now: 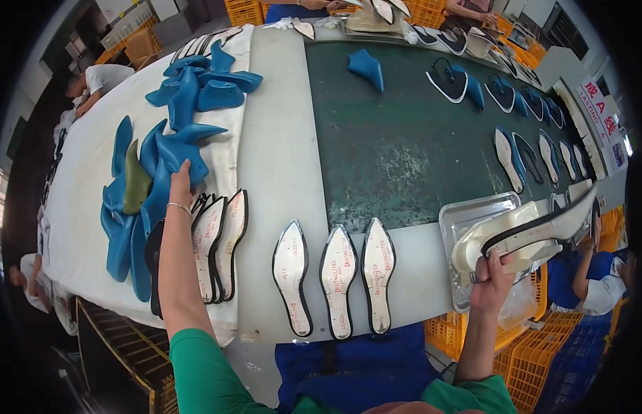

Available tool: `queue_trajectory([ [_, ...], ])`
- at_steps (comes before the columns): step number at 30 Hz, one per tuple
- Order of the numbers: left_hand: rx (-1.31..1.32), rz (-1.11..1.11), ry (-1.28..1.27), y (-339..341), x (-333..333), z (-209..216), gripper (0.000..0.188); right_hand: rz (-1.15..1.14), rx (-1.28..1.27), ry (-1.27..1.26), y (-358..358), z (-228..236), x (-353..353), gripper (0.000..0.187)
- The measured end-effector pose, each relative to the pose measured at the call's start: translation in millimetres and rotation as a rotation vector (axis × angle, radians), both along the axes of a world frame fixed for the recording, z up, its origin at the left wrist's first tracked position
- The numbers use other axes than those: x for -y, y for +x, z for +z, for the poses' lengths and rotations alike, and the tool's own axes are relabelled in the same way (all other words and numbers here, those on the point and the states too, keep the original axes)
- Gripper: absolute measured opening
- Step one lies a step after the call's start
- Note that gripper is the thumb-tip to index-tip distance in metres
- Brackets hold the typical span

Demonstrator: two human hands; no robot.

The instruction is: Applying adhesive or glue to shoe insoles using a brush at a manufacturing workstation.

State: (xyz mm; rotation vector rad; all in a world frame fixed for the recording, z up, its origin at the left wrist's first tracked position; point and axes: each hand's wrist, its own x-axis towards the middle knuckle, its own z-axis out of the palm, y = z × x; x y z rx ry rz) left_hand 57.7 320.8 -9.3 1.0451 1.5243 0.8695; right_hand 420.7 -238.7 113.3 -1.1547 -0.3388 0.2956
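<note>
My left hand (181,185) reaches into a pile of blue shoe lasts (121,248) at the left and is closed on the near end of a blue shoe last (186,153); part of its grip is hidden. A single olive-green last (136,181) lies in the same pile. Over a clear tray (447,238) at the right, my right hand (493,279) holds a white insole (549,228) with a black edge, tilted upward. Cream-coloured padding (466,252) sits in the tray beneath it. Three insoles (339,276) lie side by side at the table's near edge.
A dark green conveyor belt (383,152) carries a lone blue last (366,69) and paired lasts and insoles on its right. More insoles (230,245) stand beside my left forearm. Yellow crates (528,366) stand at the lower right. Co-workers are around the table.
</note>
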Motion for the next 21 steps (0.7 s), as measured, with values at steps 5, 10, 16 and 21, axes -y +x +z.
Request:
queue_trajectory([
  [5,0.323,-0.079,0.017,77.1,54.1,28.7,0.034,0.063,-0.062,-0.236,-12.8,-16.9,0.6,0.018],
  [10,0.351,-0.43,-0.105,196.8,148.0,35.9,0.046,0.161,-0.145,-0.24,-21.4,-22.4,7.7,0.022],
  [16,0.211,-0.859,-0.27,348.9,254.6,-7.1,0.055,0.258,-0.195,-0.416,-13.9,-32.0,38.0,0.015],
  [21,-0.139,-0.808,0.11,441.4,304.6,-80.8,0.086,0.352,-0.094,-0.446,-9.2,-34.3,51.0,0.019],
])
